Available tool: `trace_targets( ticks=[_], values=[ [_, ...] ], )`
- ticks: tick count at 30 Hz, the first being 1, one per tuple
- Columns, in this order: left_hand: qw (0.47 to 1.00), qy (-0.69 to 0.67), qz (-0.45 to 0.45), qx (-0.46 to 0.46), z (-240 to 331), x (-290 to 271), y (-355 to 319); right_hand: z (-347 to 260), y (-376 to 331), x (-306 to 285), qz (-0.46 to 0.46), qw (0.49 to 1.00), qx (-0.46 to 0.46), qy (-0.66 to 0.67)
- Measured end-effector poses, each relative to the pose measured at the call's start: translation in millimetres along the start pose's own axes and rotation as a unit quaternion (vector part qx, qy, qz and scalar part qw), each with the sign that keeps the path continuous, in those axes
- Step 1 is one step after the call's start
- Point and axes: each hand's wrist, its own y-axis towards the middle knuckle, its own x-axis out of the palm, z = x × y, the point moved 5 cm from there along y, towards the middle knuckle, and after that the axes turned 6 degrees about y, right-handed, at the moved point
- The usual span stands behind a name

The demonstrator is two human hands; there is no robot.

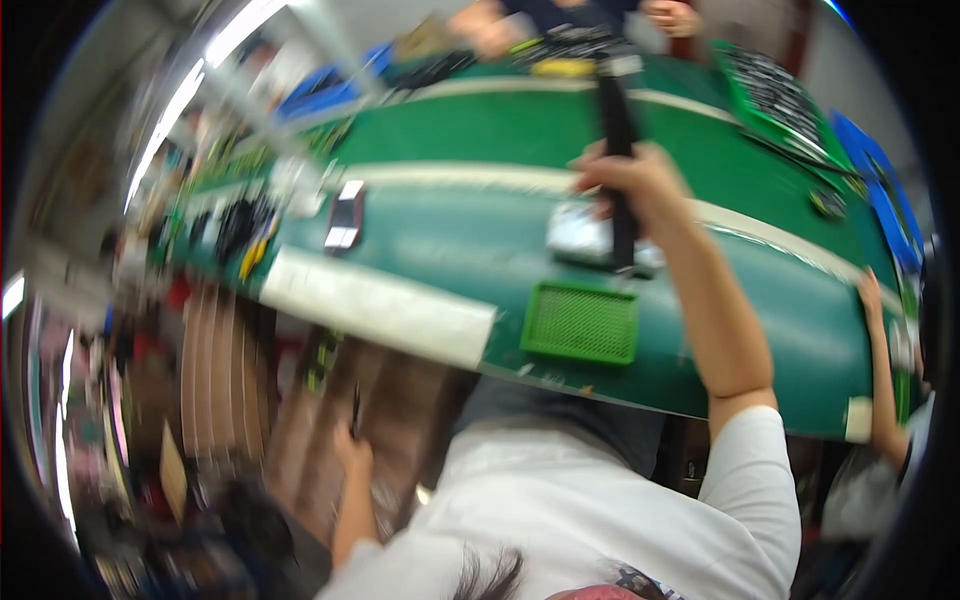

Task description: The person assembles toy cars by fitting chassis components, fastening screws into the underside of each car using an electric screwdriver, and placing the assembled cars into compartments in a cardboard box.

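Observation:
My right hand (645,185) is raised over the green worktable, its fingers wrapped round a long black bar-like tool (613,120). The tool stands nearly upright and is blurred, so its exact kind is unclear. Behind its lower end lies a pale, boxy item (580,232), partly hidden. Just nearer to me sits a small green perforated tray (580,322). Off the table's near edge, at lower left, my left hand (353,450) is closed on a thin black stick-like object (356,405) pointing upward.
A white sheet (380,308) lies along the near edge; a dark red-edged device (345,215) is beyond it. Across the table, a person's hands (490,38) are near dark parts. A green crate (775,95) stands far right. Another person's arm (878,350) rests at right.

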Motion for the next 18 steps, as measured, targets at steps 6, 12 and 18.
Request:
trace_targets(
  ticks=[6,12,18],
  values=[
    [0.999,-0.051,-0.013,0.002,10,-24,13,2,9,-29,-0.075,0.995,-0.046,0.056],
    [0.994,-0.048,-0.039,-0.093,-15,-25,-51,29,21,-32,-0.109,0.992,0.005,0.056],
    [0.983,-0.065,-0.016,-0.170,-53,1,-67,37,35,-48,-0.120,0.990,0.038,0.061]
  ],
)
